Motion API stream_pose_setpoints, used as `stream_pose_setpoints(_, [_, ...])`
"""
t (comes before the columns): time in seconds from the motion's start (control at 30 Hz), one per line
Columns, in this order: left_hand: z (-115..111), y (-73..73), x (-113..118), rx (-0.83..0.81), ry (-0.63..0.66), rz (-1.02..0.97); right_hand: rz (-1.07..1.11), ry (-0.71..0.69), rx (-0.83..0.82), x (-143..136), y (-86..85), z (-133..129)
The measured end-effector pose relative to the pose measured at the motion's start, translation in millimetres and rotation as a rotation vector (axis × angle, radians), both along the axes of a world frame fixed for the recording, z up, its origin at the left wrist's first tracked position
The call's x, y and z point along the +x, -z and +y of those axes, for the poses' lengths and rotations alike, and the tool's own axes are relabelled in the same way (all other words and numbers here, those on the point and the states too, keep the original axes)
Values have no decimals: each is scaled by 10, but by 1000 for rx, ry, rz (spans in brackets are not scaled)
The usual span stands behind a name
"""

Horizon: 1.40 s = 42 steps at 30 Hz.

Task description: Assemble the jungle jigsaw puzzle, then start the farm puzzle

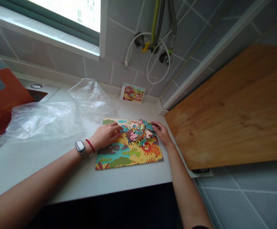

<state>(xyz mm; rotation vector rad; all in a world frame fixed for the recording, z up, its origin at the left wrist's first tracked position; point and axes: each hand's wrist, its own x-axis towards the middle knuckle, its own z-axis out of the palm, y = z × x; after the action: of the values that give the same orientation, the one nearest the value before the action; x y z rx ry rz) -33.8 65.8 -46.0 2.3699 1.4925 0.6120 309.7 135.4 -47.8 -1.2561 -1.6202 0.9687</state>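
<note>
A heap of loose jigsaw pieces [139, 132] lies on the upper part of a flat puzzle picture [128, 160] with a hippo, crocodiles and lions. To the left of the heap, my left hand [108, 135] has its fingers curled, and their tips meet at a blue puzzle piece [124, 128]. My right hand [161, 131] rests at the heap's right side, fingers apart and touching the outer pieces. A watch [80, 146] and a red cord [90, 145] are on my left wrist.
Crumpled clear plastic bags [50, 119] lie on the white counter [81, 181], beside an orange box [7, 101] at far left. A farm picture card [133, 93] leans on the tiled wall. A wooden panel [236, 111] stands close on the right. Hoses [156, 25] hang above.
</note>
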Motion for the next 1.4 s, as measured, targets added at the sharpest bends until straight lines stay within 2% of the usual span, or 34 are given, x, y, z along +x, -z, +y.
stream_pose_setpoints(0.1, [-25, -25, 4, 22, 16, 17, -13, -124, -52, 69, -62, -17])
stream_pose_setpoints(0.2, [-68, -74, 30, 30, 40, 63, -124, -195, 24, 76, -69, -11])
stream_pose_setpoints(0.27, [-109, -117, 68, 51, 70, 77, -140, -141, 71, 65, -35, 3])
stream_pose_setpoints(0.4, [-198, -175, 187, 89, 177, 31, -128, -41, 44, 41, 54, 28])
stream_pose_setpoints(0.63, [-240, -129, 277, 58, 299, 56, 230, 76, -4, -33, 61, 59])
stream_pose_setpoints(0.87, [-205, -126, 255, 20, 294, 56, 385, 139, -66, -33, -8, 43])
stream_pose_setpoints(1.03, [-196, -90, 234, 13, 289, 50, 417, 151, -120, -39, -17, 43])
stream_pose_setpoints(1.13, [-196, -88, 235, 28, 287, 51, 449, 236, -113, -11, -8, 72])
stream_pose_setpoints(1.27, [-197, -108, 248, 40, 281, 43, 400, 385, -129, 79, 31, 129])
stream_pose_setpoints(1.4, [-188, -111, 252, 45, 279, 23, 49, 505, -71, 216, 117, 180])
